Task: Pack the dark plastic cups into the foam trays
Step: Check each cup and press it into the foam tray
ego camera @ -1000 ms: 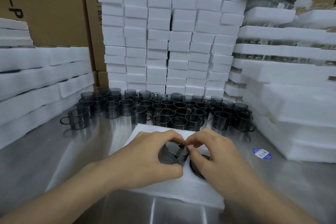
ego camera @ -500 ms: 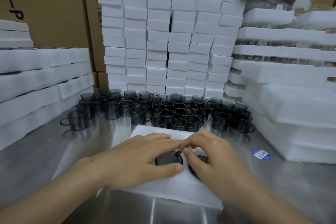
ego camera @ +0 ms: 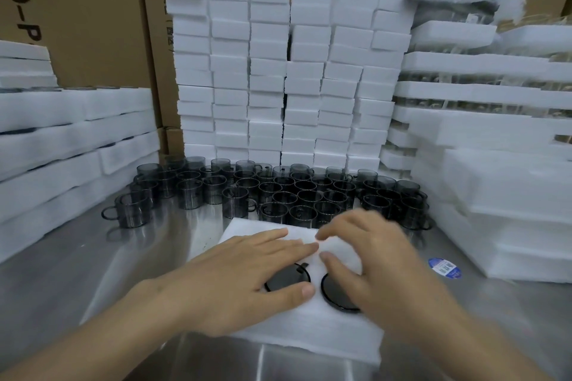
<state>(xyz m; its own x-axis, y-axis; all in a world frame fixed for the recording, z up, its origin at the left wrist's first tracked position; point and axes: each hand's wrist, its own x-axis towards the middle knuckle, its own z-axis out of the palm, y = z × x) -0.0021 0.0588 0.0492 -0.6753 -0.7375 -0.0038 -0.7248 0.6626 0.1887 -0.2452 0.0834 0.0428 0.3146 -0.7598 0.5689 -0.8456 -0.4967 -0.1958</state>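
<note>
Steel tabletop (ego camera: 77, 272), packing station; foam block stacks (ego camera: 278, 71) and cartons (ego camera: 93, 25) behind.

1. Foam tray (ego camera: 309, 334): lies flat under both hands.
2. Cup (ego camera: 288, 280): dark, sunk in a tray hole beneath the left hand (ego camera: 235, 281). A second ago it was tilted above the foam, pinched by both hands. Now only its round face shows, level with the tray. Judged seated.
3. Second cup (ego camera: 335, 294): sunk likewise, just beside the first, partly under the right hand (ego camera: 380, 272). Unmoved.
4. Left fingers (ego camera: 288, 246): straight, flat across the foam, thumb touching the first cup's near edge. The pinch is gone and nothing is held.
5. Right fingers (ego camera: 337, 230): blurred, loosely spread over the foam, no longer on the cup. Nothing held.
6. Loose cups (ego camera: 278, 192): many, standing just beyond the fingertips, not yet packed.
7. Sticker (ego camera: 444, 269): blue, on the tabletop right of the right fingers.

Status: two places filled and both hands free for the next cup. Any further holes beyond the fingertips cannot be made out.
</note>
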